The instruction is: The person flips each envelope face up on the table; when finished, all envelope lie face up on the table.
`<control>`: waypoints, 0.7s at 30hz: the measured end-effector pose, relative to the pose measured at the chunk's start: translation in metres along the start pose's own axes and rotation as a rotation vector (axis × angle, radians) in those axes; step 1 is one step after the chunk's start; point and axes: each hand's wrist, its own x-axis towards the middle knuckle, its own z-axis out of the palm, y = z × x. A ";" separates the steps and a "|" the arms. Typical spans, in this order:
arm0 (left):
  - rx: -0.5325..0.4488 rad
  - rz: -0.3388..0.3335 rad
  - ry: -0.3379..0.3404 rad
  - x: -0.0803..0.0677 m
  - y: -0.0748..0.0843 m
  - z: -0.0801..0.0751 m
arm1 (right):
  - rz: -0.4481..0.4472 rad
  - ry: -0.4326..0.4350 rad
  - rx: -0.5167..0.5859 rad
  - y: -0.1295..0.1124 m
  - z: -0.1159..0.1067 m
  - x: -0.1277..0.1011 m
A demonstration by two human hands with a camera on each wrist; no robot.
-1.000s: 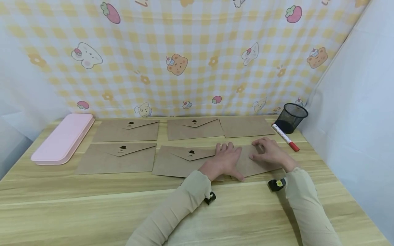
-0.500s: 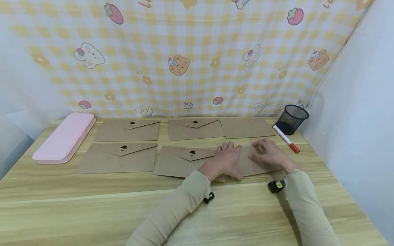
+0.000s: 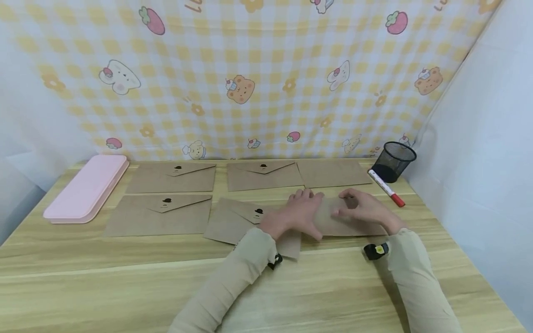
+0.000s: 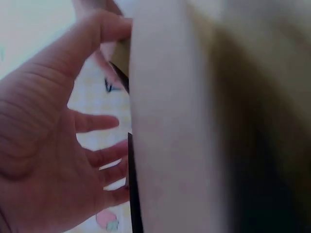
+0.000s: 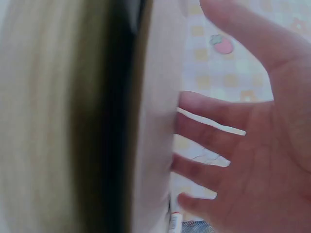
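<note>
My left hand [image 3: 296, 213] lies palm down, fingers spread, over the right end of a brown envelope [image 3: 235, 226] in the front row. That envelope, with a hat mark on its flap, sits tilted. Another brown envelope [image 3: 335, 226], plain side up, lies to its right and partly under the left hand. My right hand [image 3: 361, 208] touches this plain envelope with gently bent fingertips. In the left wrist view the left thumb [image 4: 92, 36] and fingertips meet an envelope edge. The right wrist view has the right fingers [image 5: 209, 131] extended against the paper.
Several more brown envelopes lie flat: one at front left [image 3: 133, 219], two with flaps behind, and a plain one [image 3: 335, 173] at back right. A pink case [image 3: 85, 187] stands left. At right are a black mesh cup [image 3: 393, 163] and a red-capped marker [image 3: 386, 187].
The front middle envelope has turned, its right end swinging towards me. My left hand has shifted slightly left, and the plain envelope has turned a little. The right hand has barely moved.
</note>
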 end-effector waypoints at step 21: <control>-0.278 0.062 -0.035 -0.016 -0.037 -0.029 | -0.055 -0.245 -0.057 -0.041 -0.007 -0.011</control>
